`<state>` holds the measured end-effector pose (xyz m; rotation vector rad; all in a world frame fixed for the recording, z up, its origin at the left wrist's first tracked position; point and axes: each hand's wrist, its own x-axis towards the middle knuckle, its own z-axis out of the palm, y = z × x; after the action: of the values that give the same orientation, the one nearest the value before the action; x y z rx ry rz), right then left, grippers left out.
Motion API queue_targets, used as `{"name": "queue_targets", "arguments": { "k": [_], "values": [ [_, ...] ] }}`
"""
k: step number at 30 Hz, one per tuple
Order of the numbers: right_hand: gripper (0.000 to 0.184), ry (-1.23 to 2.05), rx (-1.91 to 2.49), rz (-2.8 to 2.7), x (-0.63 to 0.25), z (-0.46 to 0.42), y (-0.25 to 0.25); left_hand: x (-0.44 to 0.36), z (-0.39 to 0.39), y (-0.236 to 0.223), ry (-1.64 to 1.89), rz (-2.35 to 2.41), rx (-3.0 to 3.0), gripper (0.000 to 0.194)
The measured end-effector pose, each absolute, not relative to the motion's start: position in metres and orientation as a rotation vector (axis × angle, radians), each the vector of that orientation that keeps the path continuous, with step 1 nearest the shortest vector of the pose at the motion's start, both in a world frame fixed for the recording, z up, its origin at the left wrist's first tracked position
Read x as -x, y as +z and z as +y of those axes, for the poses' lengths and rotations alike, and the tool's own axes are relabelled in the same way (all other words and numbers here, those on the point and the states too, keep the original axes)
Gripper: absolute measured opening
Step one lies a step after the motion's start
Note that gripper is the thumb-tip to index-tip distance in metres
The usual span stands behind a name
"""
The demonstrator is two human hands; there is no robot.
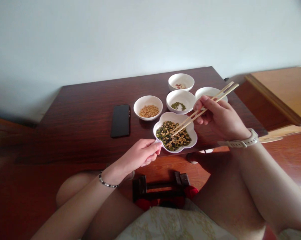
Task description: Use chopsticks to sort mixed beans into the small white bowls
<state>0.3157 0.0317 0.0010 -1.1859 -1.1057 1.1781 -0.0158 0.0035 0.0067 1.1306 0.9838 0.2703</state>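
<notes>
Head view, right hand: the right hand (220,116) is curled closed around a pair of chopsticks (190,121), thumb and fingers pressing them near the middle, tips down among mixed beans (170,141).
Left hand: thumb over fingers, the left hand (145,151) is closed on the short handle (159,144) of a petal-shaped white dish (173,116).
Dish: at the front edge of the table (87,110), holding green, tan and black beans.
Chopstick tips: best kept level and close, squeezing lightly, since hard round beans would probably roll out of a crossed or heavy pinch.
Handle: a steady hold here should stop the dish sliding or tipping.
Bowls: just beyond, one bowl (148,100) holds tan beans, another bowl (181,95) green beans; the farthest bowl (181,78) has a few reddish and pale pieces.
Phone: the dark phone (120,120) lies left of the tan beans.
Hard to see: whether a bean sits between the tips; whether the dish rests wholly on the table.
Hidden: the right hand and chopsticks partly cover the rightmost bowl (207,91), so its contents cannot be told.
</notes>
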Motion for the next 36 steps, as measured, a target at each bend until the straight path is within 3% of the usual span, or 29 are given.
{"name": "queue_targets", "arguments": {
  "k": [12,20,28,36],
  "values": [
    [0.073,0.89,1.065,-1.062,-0.277,0.101,-0.018,0.014,0.005,0.013,0.233,0.976,-1.109,0.051],
    [0.054,0.85,0.941,-0.907,-0.276,0.098,-0.014,0.014,0.006,0.016,0.214,0.954,-1.098,0.051],
    [0.052,1.058,1.109,-1.014,-0.293,0.066,-0.002,0.008,-0.002,0.012,0.294,1.025,-1.098,0.056],
    [0.062,1.169,1.279,-1.171,-0.298,0.051,0.003,0.007,-0.001,0.016,0.291,1.021,-1.153,0.058]
  ]
}}
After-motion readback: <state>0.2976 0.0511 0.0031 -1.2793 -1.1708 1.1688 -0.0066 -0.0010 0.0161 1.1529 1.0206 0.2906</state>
